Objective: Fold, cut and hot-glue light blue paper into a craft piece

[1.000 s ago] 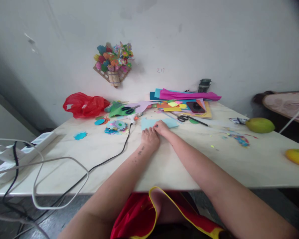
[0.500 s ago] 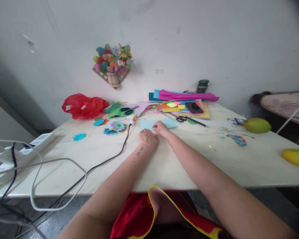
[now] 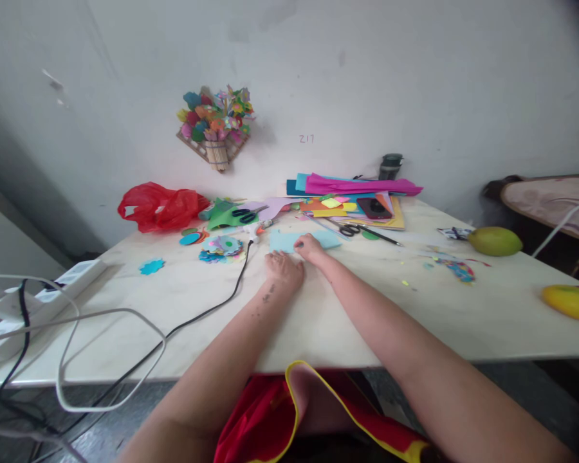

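A pale blue sheet of paper (image 3: 325, 240) lies flat on the table in front of me. My left hand (image 3: 284, 267) rests palm down at the paper's near left edge, its fingers stretched out. Beside it, my right hand (image 3: 309, 248) is curled, with fingertips pressed together over the middle of the sheet. A small dark spot shows at those fingertips, but I cannot make out what they hold. Just left of the paper is a white glue gun (image 3: 251, 231) with a black cord. Scissors with black handles (image 3: 350, 229) and a black pencil (image 3: 380, 235) lie to the right.
Scalloped paper cutouts (image 3: 220, 247) are piled at the left, near a red plastic bag (image 3: 163, 206). Coloured sheets and a phone (image 3: 374, 208) lie at the back. A green mango (image 3: 495, 240) sits right. A power strip (image 3: 80, 276) and loose cables occupy the left edge.
The view has shifted very slightly. Both hands keep nearly the same place and pose at the blue paper.
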The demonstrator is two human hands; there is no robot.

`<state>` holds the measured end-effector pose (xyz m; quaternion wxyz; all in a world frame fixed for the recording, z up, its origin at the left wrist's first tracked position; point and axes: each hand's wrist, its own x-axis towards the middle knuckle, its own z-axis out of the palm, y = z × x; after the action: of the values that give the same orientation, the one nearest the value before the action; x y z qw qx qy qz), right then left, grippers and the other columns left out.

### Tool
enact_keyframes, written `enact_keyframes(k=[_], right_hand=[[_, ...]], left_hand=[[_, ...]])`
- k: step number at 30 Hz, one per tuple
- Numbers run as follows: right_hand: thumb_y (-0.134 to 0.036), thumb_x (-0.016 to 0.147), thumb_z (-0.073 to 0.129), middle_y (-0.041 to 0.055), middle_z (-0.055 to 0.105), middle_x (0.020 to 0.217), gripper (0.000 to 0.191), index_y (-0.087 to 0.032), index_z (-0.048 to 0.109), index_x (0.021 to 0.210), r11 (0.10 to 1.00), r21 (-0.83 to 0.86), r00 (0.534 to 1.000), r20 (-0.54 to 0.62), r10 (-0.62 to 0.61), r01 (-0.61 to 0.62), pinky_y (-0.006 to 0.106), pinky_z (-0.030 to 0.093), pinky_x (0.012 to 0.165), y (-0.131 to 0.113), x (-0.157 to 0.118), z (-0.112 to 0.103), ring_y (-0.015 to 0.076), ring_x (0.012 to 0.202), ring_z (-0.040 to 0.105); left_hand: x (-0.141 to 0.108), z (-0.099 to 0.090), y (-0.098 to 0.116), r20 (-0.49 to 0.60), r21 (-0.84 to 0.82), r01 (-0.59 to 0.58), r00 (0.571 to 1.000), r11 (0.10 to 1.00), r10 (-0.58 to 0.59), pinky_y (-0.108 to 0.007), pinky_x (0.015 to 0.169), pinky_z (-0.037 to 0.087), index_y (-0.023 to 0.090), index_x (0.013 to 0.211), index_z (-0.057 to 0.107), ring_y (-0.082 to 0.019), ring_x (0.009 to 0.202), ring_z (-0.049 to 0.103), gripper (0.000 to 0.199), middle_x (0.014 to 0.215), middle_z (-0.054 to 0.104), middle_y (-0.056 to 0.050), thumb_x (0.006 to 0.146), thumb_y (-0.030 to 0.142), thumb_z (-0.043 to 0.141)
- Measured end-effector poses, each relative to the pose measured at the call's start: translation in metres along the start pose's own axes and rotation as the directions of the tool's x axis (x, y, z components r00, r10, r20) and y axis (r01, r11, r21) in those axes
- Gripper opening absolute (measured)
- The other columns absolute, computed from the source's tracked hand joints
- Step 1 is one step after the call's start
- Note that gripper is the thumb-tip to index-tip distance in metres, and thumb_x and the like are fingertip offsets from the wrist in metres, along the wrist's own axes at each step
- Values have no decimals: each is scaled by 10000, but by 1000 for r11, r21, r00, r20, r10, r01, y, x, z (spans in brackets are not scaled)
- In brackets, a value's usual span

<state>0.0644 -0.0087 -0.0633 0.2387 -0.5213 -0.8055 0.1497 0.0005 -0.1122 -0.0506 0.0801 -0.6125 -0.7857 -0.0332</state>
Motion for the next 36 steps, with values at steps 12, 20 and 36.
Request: enact_keyframes(k=[12, 20, 36], right_hand=[[-173, 752, 580, 66, 620, 976, 134, -148, 682, 836, 998, 53, 999, 23, 30, -32, 157, 413, 709, -4, -1, -1, 105, 803, 590], [-164, 742, 587, 80, 603, 1014, 143, -139, 677, 851, 999, 27, 1000, -6, 24, -24, 164, 409, 713, -3, -1, 0, 113, 830, 586], [-151, 758, 558, 95, 583, 1046, 169, -153, 681, 876, 1000, 3, 1000, -13, -1, 1, 189, 410, 784, -1, 0, 4, 142, 898, 584]], left_hand=[[-2, 2, 5, -142, -23, -134, 981, 991, 130, -448, 1042, 95, -48, 1277, 350, -343, 1258, 273, 600, 1301, 392, -259, 814, 334, 341], [6, 12, 4, -63, -23, -150, 987, 988, 148, -416, 1002, 195, 21, 1277, 382, -294, 1194, 369, 542, 1286, 434, -200, 819, 301, 304], [6, -3, -7, -69, 70, -70, 995, 995, 75, -461, 1022, 172, 67, 1026, 594, -290, 1045, 512, 491, 1030, 612, -186, 837, 409, 296]])
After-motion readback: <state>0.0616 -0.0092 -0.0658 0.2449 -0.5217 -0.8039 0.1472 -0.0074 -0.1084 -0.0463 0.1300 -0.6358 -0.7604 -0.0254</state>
